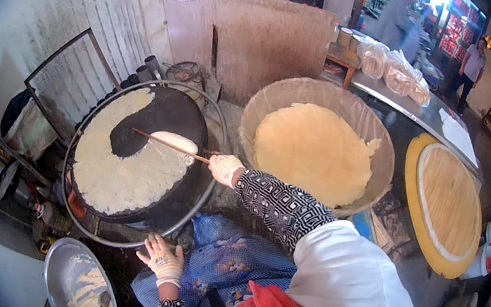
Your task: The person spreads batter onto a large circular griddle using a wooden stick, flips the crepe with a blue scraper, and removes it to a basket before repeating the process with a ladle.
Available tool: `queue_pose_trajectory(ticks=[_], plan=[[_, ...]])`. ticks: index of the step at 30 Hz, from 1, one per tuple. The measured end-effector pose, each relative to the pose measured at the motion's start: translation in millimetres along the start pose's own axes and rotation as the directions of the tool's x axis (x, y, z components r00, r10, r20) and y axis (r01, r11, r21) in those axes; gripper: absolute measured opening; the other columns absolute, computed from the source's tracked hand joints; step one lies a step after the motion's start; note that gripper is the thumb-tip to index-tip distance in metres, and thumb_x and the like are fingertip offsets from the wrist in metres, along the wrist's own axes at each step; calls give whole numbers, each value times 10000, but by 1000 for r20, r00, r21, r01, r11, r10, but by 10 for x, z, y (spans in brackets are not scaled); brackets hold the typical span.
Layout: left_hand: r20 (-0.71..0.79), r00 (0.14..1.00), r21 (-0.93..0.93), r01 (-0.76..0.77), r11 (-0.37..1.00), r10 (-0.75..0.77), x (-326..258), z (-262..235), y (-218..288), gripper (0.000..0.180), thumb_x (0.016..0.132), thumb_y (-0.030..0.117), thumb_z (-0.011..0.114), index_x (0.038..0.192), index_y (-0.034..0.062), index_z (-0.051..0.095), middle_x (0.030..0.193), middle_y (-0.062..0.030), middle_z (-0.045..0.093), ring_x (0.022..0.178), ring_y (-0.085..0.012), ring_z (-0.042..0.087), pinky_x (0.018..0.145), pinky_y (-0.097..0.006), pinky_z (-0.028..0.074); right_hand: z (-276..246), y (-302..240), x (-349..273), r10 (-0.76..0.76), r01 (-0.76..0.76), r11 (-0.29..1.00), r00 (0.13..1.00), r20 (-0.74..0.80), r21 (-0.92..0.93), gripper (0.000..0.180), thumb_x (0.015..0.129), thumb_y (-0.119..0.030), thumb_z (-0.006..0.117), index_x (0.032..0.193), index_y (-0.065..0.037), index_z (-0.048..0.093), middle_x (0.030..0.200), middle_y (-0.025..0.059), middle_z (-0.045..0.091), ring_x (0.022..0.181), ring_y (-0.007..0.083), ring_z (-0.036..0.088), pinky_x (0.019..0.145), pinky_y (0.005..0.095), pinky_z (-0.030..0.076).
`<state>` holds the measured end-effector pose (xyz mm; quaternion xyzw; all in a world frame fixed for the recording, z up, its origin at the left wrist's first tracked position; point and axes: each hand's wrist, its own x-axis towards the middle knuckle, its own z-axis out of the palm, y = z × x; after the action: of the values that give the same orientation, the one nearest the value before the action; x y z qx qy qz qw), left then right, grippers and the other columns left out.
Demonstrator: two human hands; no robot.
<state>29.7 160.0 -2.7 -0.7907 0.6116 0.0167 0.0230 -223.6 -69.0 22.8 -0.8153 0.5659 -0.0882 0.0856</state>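
A round black griddle (166,105) carries a wide, pale layer of batter (113,177) around most of its top, with a dark bare patch toward the back and middle. My right hand (225,169), in a fingerless-looking pale glove, is closed on a thin wooden stick (151,138) that reaches leftward over the griddle. A thick white lump of batter (175,140) lies along the stick. My left hand (164,261), gloved with bare fingertips, is at the near side of the metal ring (212,190) around the griddle. Its fingers are spread, and it holds nothing.
Lower left is a metal bowl (58,262) of batter with a ladle handle (106,303). A large lined basket (383,133) holds stacked thin pancakes (314,148). On the right leans a yellow round board (412,173). Bagged food (402,75) sits on the back table; people stand beyond.
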Motion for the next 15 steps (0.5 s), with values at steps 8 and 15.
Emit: queue_pose_trajectory(ticks=[8, 15], plan=[[-197, 974, 104, -90, 990, 109, 11, -70, -292, 727, 823, 396, 640, 1394, -3, 430, 1440, -162, 447, 1354, -316, 381, 1124, -637, 109, 166, 325, 85, -99, 68, 985, 975, -201, -156, 234, 874, -201, 507, 851, -4, 632, 748, 161, 682, 678, 313, 674, 596, 441, 545], [-177, 984, 85, 23, 996, -8, 49, 40, -539, 659, 837, 386, 611, 1349, -3, 469, 1408, -166, 461, 1355, -327, 374, 1121, -647, 99, 158, 174, -11, 0, 12, 995, 993, 119, -101, 333, 974, -298, 444, 1001, 4, 581, 875, 233, 680, 842, 362, 673, 765, 473, 530]])
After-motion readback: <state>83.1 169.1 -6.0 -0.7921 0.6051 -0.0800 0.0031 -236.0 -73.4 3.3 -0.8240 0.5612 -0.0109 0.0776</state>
